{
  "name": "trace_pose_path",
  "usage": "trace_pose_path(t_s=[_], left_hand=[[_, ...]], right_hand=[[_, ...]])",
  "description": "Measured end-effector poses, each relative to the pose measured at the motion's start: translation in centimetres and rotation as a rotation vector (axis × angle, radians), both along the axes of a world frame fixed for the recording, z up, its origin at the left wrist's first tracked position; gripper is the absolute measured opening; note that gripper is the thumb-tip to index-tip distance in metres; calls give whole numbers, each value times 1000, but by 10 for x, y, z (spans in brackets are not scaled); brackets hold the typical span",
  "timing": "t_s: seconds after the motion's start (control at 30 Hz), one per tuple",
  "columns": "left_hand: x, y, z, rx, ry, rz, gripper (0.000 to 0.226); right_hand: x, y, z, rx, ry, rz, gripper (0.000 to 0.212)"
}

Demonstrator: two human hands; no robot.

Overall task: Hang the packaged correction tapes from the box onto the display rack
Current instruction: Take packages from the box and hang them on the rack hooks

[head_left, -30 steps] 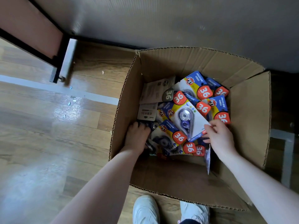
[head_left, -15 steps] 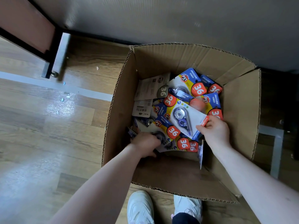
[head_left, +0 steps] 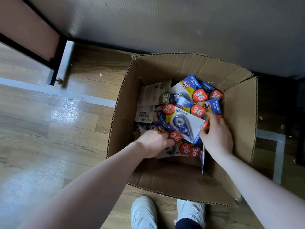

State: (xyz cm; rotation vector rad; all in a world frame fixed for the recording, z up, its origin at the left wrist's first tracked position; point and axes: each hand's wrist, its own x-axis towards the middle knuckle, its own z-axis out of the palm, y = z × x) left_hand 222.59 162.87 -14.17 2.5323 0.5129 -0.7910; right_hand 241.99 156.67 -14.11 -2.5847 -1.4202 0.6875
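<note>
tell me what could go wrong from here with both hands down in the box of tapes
The right hand grips only the edge of the top correction tape pack, so it may slip back as it is lifted.
The left hand reaches into the loose overlapping packs; pulling one could drag neighbours out or bend their cards.
A clear pack stands on edge against the cardboard box wall beside the right wrist and could be knocked over or crushed.

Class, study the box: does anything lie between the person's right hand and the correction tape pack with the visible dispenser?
Nothing visible does. The right hand already pinches the bottom edge of that top pack, which lies uncovered on the pile in the cardboard box.
</note>
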Motion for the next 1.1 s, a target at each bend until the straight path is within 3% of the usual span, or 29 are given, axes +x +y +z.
trace_pose_path(t_s=[0.1, 0.2, 0.3, 0.4, 0.6, 0.7, 0.8, 0.9, 1.0, 1.1], left_hand=[[0, 3, 1, 5, 18, 43, 40], [-3, 0, 1, 8, -78, 90, 29], [-10, -5, 0, -9, -343, 132, 13], [-17, -8, -4, -33, -410, 144, 8], [-19, -3, 3, -42, -365, 232, 16], [-16, -1, 14, -36, -315, 304, 27], [-16, 5, 34, -18, -252, 416, 23], [-18, 12, 58, -24, -262, 607, 22], [-16, 21, 92, -113, -310, 995, 16], [-13, 30, 135, -236, -348, 1250, 13]], right_hand=[[-6, 15, -5, 25, -183, 273, 40], [-16, 37, -15, 12, -85, 481, 38], [-30, 59, -26, -20, 10, 585, 44], [-44, 77, -31, -39, 73, 510, 53], [-36, 84, -29, -210, 144, 435, 47], [-17, 76, -15, -237, 186, 423, 36], [-1, 68, 9, -146, 185, 366, 18], [13, 61, 34, -143, 172, 302, 13], [25, 57, 66, -134, 207, 247, 29], [33, 55, 110, -92, 266, 135, 28]])
